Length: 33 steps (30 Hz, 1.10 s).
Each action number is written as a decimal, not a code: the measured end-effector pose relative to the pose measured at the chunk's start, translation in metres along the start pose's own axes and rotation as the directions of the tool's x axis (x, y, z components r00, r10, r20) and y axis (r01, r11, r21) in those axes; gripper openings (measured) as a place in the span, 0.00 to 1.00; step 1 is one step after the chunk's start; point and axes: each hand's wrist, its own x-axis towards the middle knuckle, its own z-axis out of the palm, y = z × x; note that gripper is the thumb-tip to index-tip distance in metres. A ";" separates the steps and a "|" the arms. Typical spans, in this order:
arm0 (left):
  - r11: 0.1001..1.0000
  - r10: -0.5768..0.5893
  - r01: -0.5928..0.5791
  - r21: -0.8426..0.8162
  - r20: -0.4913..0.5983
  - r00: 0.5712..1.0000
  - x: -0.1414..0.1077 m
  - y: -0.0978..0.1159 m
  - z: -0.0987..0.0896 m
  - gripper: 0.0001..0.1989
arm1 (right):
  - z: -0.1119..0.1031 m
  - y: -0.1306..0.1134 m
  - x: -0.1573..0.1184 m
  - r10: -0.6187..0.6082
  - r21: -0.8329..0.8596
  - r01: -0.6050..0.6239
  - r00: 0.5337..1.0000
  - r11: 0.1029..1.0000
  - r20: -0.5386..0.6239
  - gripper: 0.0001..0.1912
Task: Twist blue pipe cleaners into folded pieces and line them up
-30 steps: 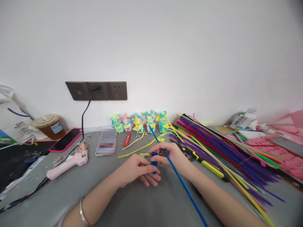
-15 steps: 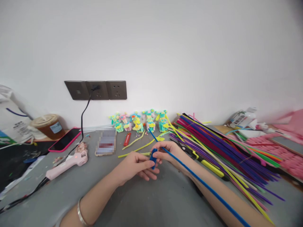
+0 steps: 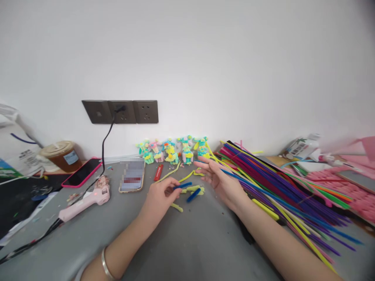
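A short blue fuzzy piece (image 3: 184, 185) is pinched between the thumb and fingers of my left hand (image 3: 162, 194). Just right of it, a second short blue piece (image 3: 193, 194) lies on the grey table against some pale yellow-green pieces (image 3: 197, 189). My right hand (image 3: 221, 180) is raised with its fingers spread, and nothing is gripped in it. A long blue stem (image 3: 310, 220) passes behind that hand and stretches over the bundle of coloured stems (image 3: 272, 181) on the right.
Several pastel figures (image 3: 170, 151) stand along the wall. A pink glue gun (image 3: 83, 203), a pink-edged phone (image 3: 82, 173), another phone (image 3: 131, 175) and a drink cup (image 3: 63, 156) are on the left. Yellow-handled pliers (image 3: 265, 209) lie beside my right forearm.
My hands have moved apart. The long blue stem has left my right hand and lies to the right. One short blue piece rests on the table, another is in my left hand.
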 end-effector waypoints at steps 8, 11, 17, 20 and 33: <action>0.960 -0.019 0.028 -0.279 0.033 0.999 0.004 -0.001 0.002 0.10 | 0.009 -0.004 -0.007 0.069 0.190 -0.104 0.981 0.976 0.182 0.24; 0.944 -0.029 0.041 -0.327 0.043 0.999 0.003 0.000 0.004 0.10 | 0.012 -0.004 -0.008 0.080 0.233 -0.128 0.976 0.964 0.203 0.25; 0.936 -0.047 0.054 -0.347 0.029 0.998 0.002 0.002 0.005 0.11 | 0.016 -0.003 -0.011 0.088 0.146 -0.115 0.979 0.983 0.185 0.17; 0.943 -0.036 0.044 -0.330 0.030 0.999 0.003 0.002 0.004 0.12 | 0.016 0.000 -0.013 0.057 0.044 -0.063 0.991 0.997 0.119 0.13; 0.893 -0.045 0.041 -0.448 0.004 0.999 0.003 -0.002 0.004 0.12 | 0.013 0.008 -0.008 -0.100 -0.380 0.110 0.994 0.918 0.047 0.16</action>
